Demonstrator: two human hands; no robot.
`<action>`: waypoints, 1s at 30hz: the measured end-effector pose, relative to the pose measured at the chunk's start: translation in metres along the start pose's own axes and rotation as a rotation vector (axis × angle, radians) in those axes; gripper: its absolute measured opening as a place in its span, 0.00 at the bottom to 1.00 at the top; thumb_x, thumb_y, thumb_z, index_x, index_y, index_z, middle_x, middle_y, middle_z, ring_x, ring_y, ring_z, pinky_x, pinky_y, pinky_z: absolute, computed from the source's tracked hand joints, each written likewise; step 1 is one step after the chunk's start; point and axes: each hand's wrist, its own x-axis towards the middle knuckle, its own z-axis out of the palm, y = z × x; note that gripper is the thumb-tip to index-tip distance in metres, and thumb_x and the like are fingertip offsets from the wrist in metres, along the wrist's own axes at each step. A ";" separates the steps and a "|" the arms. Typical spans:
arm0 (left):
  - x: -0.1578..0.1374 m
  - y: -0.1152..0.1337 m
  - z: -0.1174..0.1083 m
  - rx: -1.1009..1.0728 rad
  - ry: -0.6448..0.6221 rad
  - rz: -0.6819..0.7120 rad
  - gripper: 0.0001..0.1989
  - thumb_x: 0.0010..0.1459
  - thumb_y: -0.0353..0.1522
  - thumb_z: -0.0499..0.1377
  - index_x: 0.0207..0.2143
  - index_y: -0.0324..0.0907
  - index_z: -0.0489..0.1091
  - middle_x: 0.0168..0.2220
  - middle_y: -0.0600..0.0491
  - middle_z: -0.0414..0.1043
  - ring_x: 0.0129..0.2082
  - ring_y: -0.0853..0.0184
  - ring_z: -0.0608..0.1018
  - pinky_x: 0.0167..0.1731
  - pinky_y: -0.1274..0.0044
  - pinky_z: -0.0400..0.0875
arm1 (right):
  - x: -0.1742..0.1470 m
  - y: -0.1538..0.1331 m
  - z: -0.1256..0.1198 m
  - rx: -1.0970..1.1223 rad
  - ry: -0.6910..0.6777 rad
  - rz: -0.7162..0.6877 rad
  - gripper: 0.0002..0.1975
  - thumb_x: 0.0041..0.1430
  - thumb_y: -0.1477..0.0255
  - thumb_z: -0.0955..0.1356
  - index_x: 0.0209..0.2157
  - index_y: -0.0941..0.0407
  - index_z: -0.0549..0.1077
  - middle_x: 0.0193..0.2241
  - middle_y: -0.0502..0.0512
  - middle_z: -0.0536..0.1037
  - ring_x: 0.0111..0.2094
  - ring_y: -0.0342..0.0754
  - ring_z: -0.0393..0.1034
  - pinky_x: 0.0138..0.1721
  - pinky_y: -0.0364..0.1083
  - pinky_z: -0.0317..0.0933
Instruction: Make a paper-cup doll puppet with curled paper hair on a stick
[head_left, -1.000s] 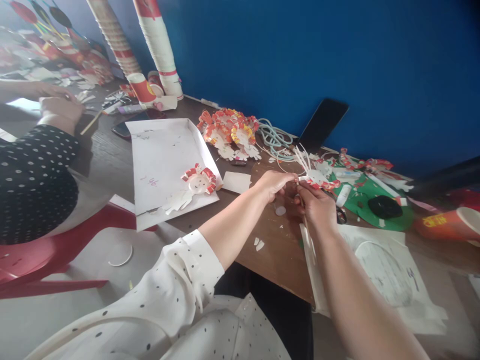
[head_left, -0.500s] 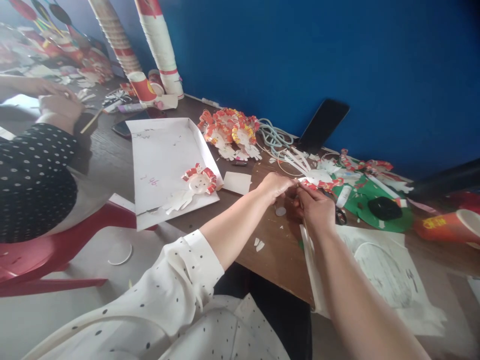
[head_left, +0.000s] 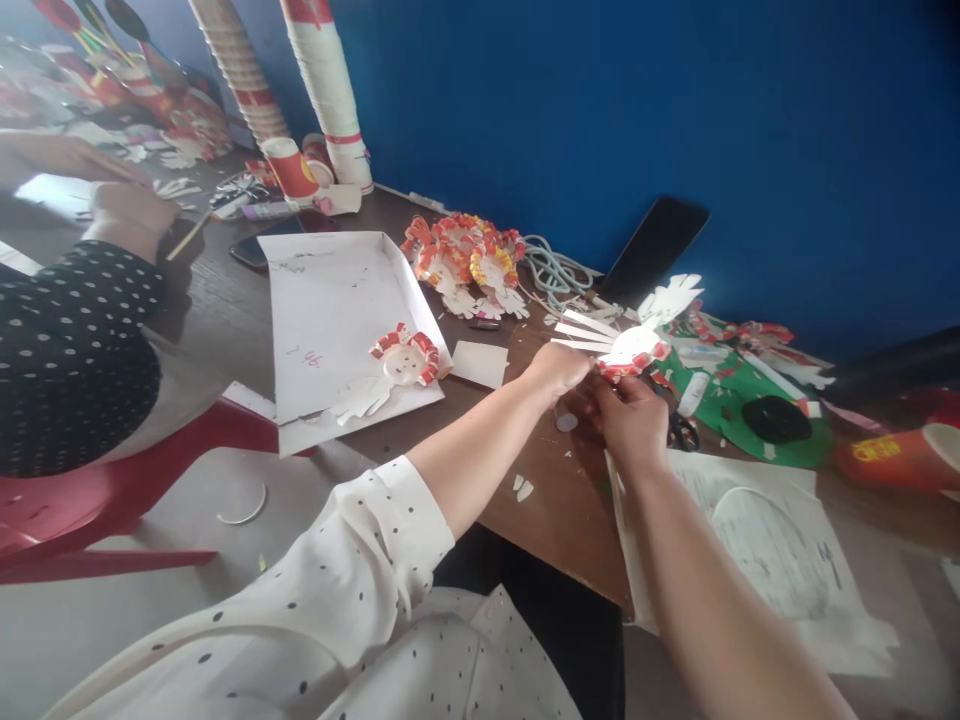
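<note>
A cut paper cup [head_left: 630,348] with a white round base, curled red-and-white rim strips and long white strips fanning out is held above the brown table. My left hand [head_left: 561,370] pinches its near left edge, fingers closed and partly hidden. My right hand [head_left: 634,415] grips the red curled edge from below with thumb and fingers. Just right of my right hand lie scissors [head_left: 682,432] with black handles. Below my hands a small translucent disc [head_left: 566,422] and paper scraps [head_left: 523,488] rest on the table.
At left, an open white box lid [head_left: 322,330] carries a finished-looking paper cup figure [head_left: 405,360]. Similar figures [head_left: 469,255] are piled behind it. A phone [head_left: 660,245] leans on the blue wall. Green sheet [head_left: 720,390] and orange cup [head_left: 900,458] lie right. A co-worker's sleeve [head_left: 82,350] shows left.
The cut paper cup has turned and tilted up between my hands, so its white base and a raised cluster of white strips now show more. Both hands stay on it.
</note>
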 end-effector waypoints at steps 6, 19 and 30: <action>-0.010 0.004 -0.001 0.121 0.061 0.099 0.14 0.51 0.28 0.62 0.15 0.40 0.64 0.16 0.55 0.61 0.16 0.74 0.62 0.19 0.78 0.55 | -0.001 0.002 0.003 0.057 0.004 0.023 0.12 0.48 0.63 0.71 0.30 0.58 0.77 0.14 0.47 0.70 0.13 0.40 0.58 0.14 0.40 0.51; -0.012 0.010 0.002 -0.068 0.059 -0.018 0.14 0.51 0.24 0.63 0.16 0.38 0.63 0.14 0.59 0.59 0.14 0.78 0.59 0.17 0.80 0.51 | 0.003 0.002 0.004 0.314 -0.053 0.065 0.12 0.45 0.64 0.74 0.28 0.58 0.75 0.14 0.45 0.69 0.13 0.38 0.55 0.12 0.39 0.46; -0.002 0.004 -0.001 -0.261 -0.031 -0.077 0.08 0.50 0.23 0.65 0.22 0.35 0.69 0.17 0.57 0.62 0.15 0.79 0.60 0.15 0.83 0.49 | 0.008 0.001 -0.001 0.509 -0.135 0.147 0.12 0.39 0.69 0.75 0.28 0.56 0.73 0.16 0.45 0.68 0.16 0.38 0.59 0.12 0.37 0.42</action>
